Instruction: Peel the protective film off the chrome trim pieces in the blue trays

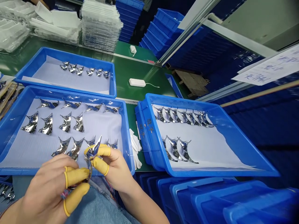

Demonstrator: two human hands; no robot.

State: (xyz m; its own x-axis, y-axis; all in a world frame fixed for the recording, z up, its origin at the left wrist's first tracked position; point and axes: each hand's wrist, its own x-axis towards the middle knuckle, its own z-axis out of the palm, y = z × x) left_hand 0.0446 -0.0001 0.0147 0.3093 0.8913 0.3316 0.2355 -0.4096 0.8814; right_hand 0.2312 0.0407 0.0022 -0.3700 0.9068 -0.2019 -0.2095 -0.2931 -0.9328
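Observation:
A shiny, curved chrome part (93,151) with pointed tips is held between both hands, over the near edge of the front left blue tray (130,140). My left hand (53,183), in yellow finger cots, pinches its lower end between thumb and forefinger. Higher up, my right hand (114,165) grips the same part with thumb and forefinger, also in yellow cots. Several similar chrome parts (66,122) lie in rows on the white lining of that tray. My fingers hide some of the part.
To the right, a tilted blue tray (149,137) bears two rows of chrome parts. Behind, another blue tray (114,77) holds smaller pieces. White gloves (135,149) lie between trays. Clear plastic trays (100,28) are stacked at the back; blue bins (210,199) stand at lower right.

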